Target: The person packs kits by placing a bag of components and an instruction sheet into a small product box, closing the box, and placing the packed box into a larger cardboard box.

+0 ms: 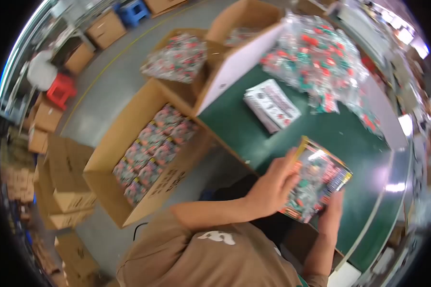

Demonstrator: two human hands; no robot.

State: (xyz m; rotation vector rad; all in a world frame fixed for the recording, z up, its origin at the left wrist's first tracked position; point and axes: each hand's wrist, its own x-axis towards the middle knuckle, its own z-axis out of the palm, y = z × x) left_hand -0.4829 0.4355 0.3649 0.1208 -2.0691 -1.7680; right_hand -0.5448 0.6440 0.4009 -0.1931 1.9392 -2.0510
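In the head view I hold a clear-fronted package point(316, 179) of small red, green and grey pieces, its edges black and yellow. It is tilted over the front of the green table point(352, 146). My left hand point(275, 184) grips its left side, fingers closed along the edge. My right hand point(333, 208) is closed on the lower right corner, its fingers partly hidden behind the package. Beyond the package lies a stack of white printed leaflets point(273, 105). A big heap of clear plastic bags point(321, 57) with red and green pieces covers the far part of the table.
Left of the table, an open carton point(115, 129) holds several packed rows of similar packages point(153, 148). Another carton at the table's far left edge contains clear bags point(177, 57). Folded cartons point(67, 182), a red stool point(61, 90) and a blue stool point(133, 12) stand on the floor.
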